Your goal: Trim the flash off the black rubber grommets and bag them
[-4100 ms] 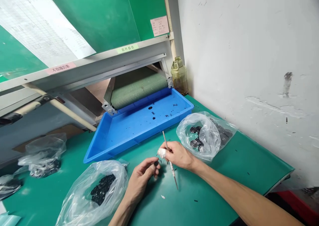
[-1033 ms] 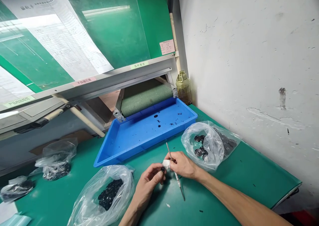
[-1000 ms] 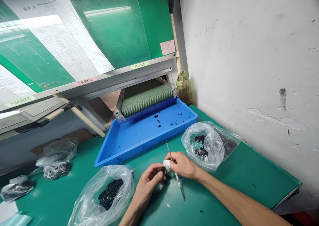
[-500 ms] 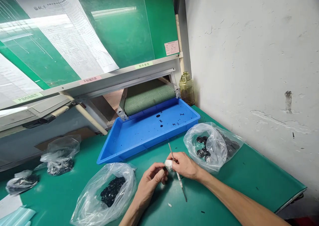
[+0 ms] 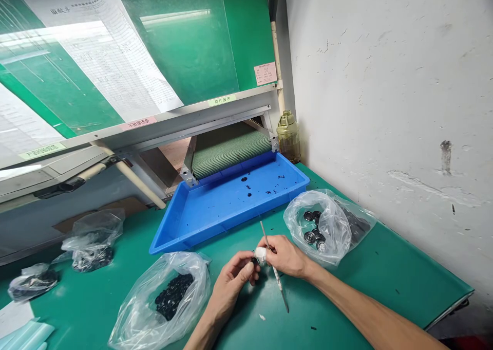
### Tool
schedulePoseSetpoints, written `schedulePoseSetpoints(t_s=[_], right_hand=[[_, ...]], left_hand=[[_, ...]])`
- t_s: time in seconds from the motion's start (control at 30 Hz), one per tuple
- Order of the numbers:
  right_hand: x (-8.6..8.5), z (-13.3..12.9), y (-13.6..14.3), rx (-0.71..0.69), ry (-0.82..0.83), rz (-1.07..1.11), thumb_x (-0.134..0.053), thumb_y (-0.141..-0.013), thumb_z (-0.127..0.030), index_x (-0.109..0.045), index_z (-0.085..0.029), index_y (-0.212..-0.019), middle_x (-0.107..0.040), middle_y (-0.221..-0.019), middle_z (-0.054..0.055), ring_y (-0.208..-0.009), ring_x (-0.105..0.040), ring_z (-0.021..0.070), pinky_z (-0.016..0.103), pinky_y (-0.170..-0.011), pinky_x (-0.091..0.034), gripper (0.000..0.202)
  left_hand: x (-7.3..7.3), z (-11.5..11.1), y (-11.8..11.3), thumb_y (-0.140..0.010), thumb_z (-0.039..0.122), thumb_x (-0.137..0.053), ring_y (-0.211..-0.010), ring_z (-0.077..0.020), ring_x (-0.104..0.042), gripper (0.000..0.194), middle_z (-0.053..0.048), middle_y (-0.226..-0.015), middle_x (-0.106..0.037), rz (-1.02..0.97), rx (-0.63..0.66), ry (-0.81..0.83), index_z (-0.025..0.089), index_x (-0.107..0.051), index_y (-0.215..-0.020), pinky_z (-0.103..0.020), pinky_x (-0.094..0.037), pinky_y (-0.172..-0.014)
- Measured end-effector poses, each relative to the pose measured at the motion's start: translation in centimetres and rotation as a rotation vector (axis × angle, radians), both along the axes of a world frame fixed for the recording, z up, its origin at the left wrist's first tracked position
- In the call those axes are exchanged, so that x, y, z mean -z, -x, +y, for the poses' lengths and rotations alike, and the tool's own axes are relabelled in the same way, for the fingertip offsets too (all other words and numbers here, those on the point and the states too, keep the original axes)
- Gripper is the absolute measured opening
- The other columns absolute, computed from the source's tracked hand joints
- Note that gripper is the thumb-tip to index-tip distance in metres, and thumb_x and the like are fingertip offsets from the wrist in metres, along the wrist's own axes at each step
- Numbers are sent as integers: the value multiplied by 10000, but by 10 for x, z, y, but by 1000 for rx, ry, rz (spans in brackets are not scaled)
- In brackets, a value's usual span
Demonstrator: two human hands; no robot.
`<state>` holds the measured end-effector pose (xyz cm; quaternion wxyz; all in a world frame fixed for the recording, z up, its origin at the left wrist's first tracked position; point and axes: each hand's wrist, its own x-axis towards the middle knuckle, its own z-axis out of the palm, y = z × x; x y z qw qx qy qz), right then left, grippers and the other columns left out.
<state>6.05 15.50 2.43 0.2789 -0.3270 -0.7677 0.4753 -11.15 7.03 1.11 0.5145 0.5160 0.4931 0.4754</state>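
Thumb and fingers of my left hand (image 5: 239, 273) pinch a small black part (image 5: 254, 261), mostly hidden by the fingertips. Close against it, my right hand (image 5: 287, 256) is closed on a thin rod-like tool (image 5: 278, 280) that slants across the fingers. White wrapping (image 5: 261, 254) covers a right fingertip beside the black part. Left of my hands, an open clear plastic bag (image 5: 127, 309) holds a heap of small black parts (image 5: 174, 296). To the right, another clear bag (image 5: 334, 237) contains black round parts (image 5: 309, 237).
A blue tray (image 5: 208, 232) with black scraps lies below a green conveyor belt (image 5: 231, 149). A yellowish bottle (image 5: 288, 136) stands by the wall. Further bagged black parts (image 5: 94, 257) are at left. Small scraps (image 5: 262, 317) lie on the green table (image 5: 385, 288).
Hardly anything differs. Both hands stay together in the same place, with the black part and the rod-like tool still held.
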Motion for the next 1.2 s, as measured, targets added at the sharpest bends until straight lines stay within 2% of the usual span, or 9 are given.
schedulePoseSetpoints(t_s=[0.37, 0.53, 0.93, 1.2], right_hand=[[-2, -1, 0, 4, 9, 0, -545, -833, -239, -678, -151, -798, -634, -657, -7, -577, -489, 106, 209, -521, -323, 163], [-5, -2, -1, -3, 6, -2, -535, -837, -204, -677, -145, -796, -656, -679, 3, -590, -501, 109, 206, -529, -330, 159], [-5, -1, -1, 7, -12, -21, -545, -837, -217, -685, -151, -798, -597, -634, -15, -577, -482, 107, 206, -525, -324, 160], [-5, -1, -1, -3, -3, -17, -542, -839, -218, -683, -149, -801, -637, -662, -2, -588, -510, 111, 205, -536, -341, 161]], left_hand=[[0, 1, -1, -835, 352, -661, -720, -136, -545, 219, -30, -864, -601, -9, -13, -4, 184, -611, -968, -233, -448, -629], [0, 0, -1, -863, 348, -630, -715, -130, -532, 225, -28, -867, -595, 5, 3, -20, 183, -594, -1011, -235, -443, -639], [3, 0, 1, -877, 427, -591, -699, -147, -549, 290, -34, -840, -628, -33, -13, 16, 181, -597, -1029, -260, -444, -659], [1, 0, 0, -866, 413, -606, -695, -142, -534, 289, -34, -834, -614, 10, -11, -7, 180, -613, -1036, -252, -438, -657]])
